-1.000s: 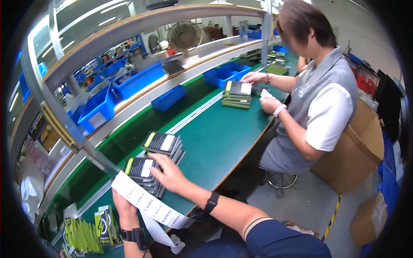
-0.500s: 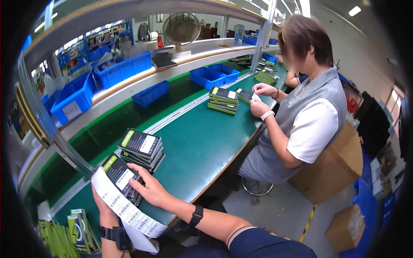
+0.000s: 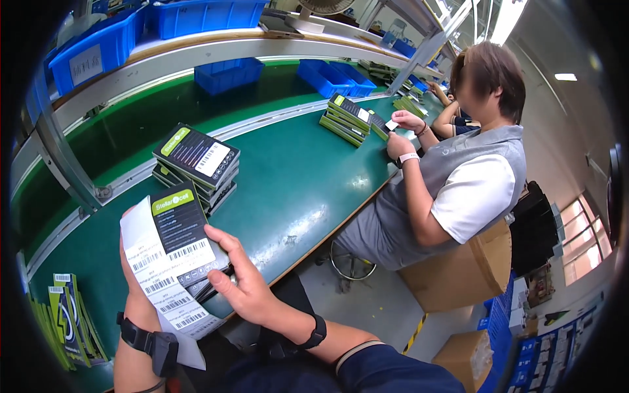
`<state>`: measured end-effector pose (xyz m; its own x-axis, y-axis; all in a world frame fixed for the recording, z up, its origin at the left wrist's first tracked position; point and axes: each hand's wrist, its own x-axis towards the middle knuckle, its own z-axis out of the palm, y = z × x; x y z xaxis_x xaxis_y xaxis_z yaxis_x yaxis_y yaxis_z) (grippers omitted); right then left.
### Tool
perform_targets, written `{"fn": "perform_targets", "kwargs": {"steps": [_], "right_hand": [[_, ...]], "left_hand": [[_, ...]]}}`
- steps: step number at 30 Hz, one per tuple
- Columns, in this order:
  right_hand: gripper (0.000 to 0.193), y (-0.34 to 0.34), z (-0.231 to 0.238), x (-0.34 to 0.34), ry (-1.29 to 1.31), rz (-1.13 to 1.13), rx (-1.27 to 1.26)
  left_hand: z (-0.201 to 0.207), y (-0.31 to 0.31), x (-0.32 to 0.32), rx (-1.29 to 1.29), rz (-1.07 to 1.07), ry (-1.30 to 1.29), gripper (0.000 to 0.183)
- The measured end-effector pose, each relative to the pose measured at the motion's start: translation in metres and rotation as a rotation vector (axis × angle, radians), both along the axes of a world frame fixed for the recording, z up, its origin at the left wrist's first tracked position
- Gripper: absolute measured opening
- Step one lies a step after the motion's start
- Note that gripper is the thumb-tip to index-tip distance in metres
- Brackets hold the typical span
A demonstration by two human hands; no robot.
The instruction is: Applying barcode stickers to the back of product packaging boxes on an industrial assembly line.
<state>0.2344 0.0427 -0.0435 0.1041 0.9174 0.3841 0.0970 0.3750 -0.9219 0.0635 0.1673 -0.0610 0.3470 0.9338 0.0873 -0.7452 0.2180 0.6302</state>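
A long strip of white barcode labels (image 3: pixel 173 298) hangs over my left hand (image 3: pixel 133 291), which is closed around its left side with most fingers hidden behind it. Beside the strip, a flat black box (image 3: pixel 180 232) with a green corner and a white label faces up, tilted, with at least one similar box under it. My right hand (image 3: pixel 247 288) grips its right edge; the index finger lies along the side and the thumb is by the lower corner. Just beyond stands a stack of similar black boxes (image 3: pixel 196 157) on the green table (image 3: pixel 282 196).
Upright green-and-black packages (image 3: pixel 69 321) stand at the near left. A co-worker (image 3: pixel 458 177) sits to the right, holding a small white piece near another box stack (image 3: pixel 346 120). Blue bins (image 3: pixel 229 75) line the table's back and the shelf above. Cardboard boxes (image 3: pixel 452 268) rest on the floor.
My view has shifted, bringing the boxes nearer the picture's middle. My right hand's fingers have drawn back from the box's face toward its right edge. The strip stays in my left hand.
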Motion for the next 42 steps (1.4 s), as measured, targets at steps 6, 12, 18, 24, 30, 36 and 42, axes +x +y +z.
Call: {"fn": "perform_targets", "kwargs": {"steps": [6, 12, 18, 24, 30, 36, 42], "right_hand": [[0.057, 0.006, -0.003, 0.012, 0.080, 0.003, 0.052], [0.051, 0.008, 0.000, 0.022, 0.021, 0.013, 0.108], [0.054, 0.022, -0.029, 0.017, 0.014, 0.024, 0.151], [0.059, 0.026, -0.026, 0.003, 0.018, -0.051, 0.260], [0.063, 0.032, -0.031, 0.009, 0.034, -0.139, 0.256], [0.060, 0.028, -0.035, 0.011, 0.024, -0.106, 0.154], [0.052, 0.015, -0.023, 0.021, -0.022, -0.213, 0.103]], "left_hand": [[0.003, -0.004, 0.000, 0.014, -0.019, -0.018, 0.034], [0.032, -0.008, 0.014, 0.129, 0.019, 0.138, 0.044], [0.019, 0.003, 0.054, 0.351, -0.016, 0.323, 0.046], [0.065, 0.011, 0.172, 0.481, -0.337, 0.294, 0.046], [0.068, -0.015, 0.231, 0.507, -0.500, 0.297, 0.046], [0.036, -0.008, 0.181, 0.423, -0.366, 0.392, 0.046], [-0.002, 0.025, -0.029, 0.262, 0.099, 0.579, 0.046]]}}
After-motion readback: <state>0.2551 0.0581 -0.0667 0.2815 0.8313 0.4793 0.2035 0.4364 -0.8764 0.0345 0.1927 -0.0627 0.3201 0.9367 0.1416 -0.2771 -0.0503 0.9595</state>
